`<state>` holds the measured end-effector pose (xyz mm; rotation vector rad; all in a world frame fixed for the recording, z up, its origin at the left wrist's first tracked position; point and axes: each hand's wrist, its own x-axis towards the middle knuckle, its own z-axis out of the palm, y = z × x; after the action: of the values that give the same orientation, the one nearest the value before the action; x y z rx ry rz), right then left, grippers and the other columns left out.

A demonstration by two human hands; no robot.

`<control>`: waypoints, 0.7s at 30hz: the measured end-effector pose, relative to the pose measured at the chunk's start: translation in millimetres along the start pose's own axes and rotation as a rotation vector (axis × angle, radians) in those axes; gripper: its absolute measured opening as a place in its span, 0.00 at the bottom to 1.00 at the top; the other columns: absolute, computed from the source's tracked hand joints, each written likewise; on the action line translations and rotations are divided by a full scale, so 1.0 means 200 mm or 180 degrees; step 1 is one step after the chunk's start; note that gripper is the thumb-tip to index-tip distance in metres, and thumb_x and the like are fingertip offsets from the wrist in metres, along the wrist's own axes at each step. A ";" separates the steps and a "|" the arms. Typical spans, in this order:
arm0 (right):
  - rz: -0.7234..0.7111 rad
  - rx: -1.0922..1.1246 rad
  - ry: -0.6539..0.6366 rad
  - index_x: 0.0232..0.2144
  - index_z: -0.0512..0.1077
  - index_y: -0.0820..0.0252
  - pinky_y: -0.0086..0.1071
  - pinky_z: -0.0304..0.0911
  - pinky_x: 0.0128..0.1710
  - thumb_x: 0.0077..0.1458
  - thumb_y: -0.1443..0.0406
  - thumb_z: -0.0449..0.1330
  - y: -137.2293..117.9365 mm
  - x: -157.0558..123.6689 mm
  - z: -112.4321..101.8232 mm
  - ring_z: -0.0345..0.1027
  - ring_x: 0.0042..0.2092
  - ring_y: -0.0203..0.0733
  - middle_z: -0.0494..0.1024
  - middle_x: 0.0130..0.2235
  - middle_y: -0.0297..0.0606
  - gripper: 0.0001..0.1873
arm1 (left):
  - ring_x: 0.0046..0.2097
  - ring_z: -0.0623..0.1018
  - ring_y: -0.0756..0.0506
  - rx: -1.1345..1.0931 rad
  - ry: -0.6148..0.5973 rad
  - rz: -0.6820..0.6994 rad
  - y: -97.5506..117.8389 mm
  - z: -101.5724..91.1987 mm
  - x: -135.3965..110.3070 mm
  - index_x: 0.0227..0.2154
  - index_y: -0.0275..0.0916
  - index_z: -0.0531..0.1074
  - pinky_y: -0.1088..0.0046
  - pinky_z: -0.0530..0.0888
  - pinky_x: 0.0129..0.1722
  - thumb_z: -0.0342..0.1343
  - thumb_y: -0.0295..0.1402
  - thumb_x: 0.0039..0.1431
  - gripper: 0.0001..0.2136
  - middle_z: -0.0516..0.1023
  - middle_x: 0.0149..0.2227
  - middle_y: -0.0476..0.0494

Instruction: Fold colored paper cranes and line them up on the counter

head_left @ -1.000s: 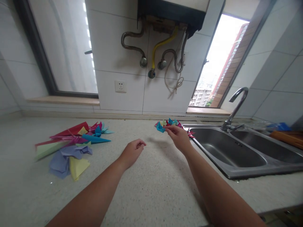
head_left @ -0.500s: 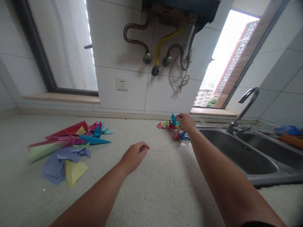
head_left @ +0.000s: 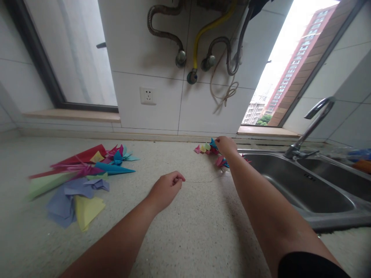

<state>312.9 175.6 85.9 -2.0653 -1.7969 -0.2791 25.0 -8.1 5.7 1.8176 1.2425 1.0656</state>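
My right hand (head_left: 226, 146) reaches to the back of the counter, thumb and finger closed on a small blue folded paper piece (head_left: 213, 143). Beneath and beside it lie small pink, yellow and green folded papers (head_left: 204, 148). A red and blue folded paper cluster (head_left: 222, 161) lies nearer me, partly behind my right forearm. My left hand (head_left: 166, 189) is closed in a loose pinch low over the middle of the counter. From its fingertips a thin wavy line (head_left: 199, 182) runs toward the small papers; whether it is thread or a mark on the counter, I cannot tell.
Larger folded papers (head_left: 87, 170) in red, pink, blue, green, purple and yellow lie heaped on the speckled counter (head_left: 179, 239) at left. To the right is a steel double sink (head_left: 292, 187) with a curved tap (head_left: 311, 123). Hoses (head_left: 222, 40) and a socket (head_left: 147, 95) are on the wall.
The view has tilted down and shifted slightly. My right hand with the blue paper piece sits a little lower against the other small papers. My left hand stays nearly where it was.
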 end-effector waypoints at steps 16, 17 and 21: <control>-0.0231 -0.0236 -0.0264 0.40 0.80 0.51 0.38 0.63 0.43 0.58 0.60 0.54 -0.03 -0.02 0.00 0.73 0.46 0.49 0.80 0.44 0.45 0.15 | 0.29 0.71 0.48 0.0016 -0.0017 -0.0017 -0.01 0.00 0.00 0.35 0.40 0.75 0.73 0.63 0.30 0.51 0.35 0.58 0.09 0.74 0.27 0.48; -0.0222 -0.0232 -0.0291 0.41 0.80 0.51 0.38 0.63 0.43 0.58 0.59 0.54 -0.03 -0.02 0.00 0.73 0.47 0.50 0.80 0.45 0.45 0.15 | 0.29 0.71 0.48 0.0013 -0.0011 -0.0017 -0.01 0.00 0.00 0.35 0.41 0.75 0.72 0.63 0.30 0.50 0.34 0.58 0.09 0.73 0.27 0.48; -0.0071 -0.0184 -0.0172 0.46 0.78 0.53 0.40 0.62 0.45 0.61 0.56 0.53 -0.02 -0.04 -0.05 0.71 0.49 0.52 0.79 0.47 0.48 0.18 | 0.29 0.71 0.47 0.0011 0.0007 -0.0017 -0.01 0.00 0.00 0.35 0.41 0.76 0.72 0.64 0.30 0.51 0.35 0.58 0.09 0.74 0.26 0.48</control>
<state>308.9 165.1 91.8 -2.1125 -1.8653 -0.2871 24.1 -8.0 4.6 1.8151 1.2506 1.0635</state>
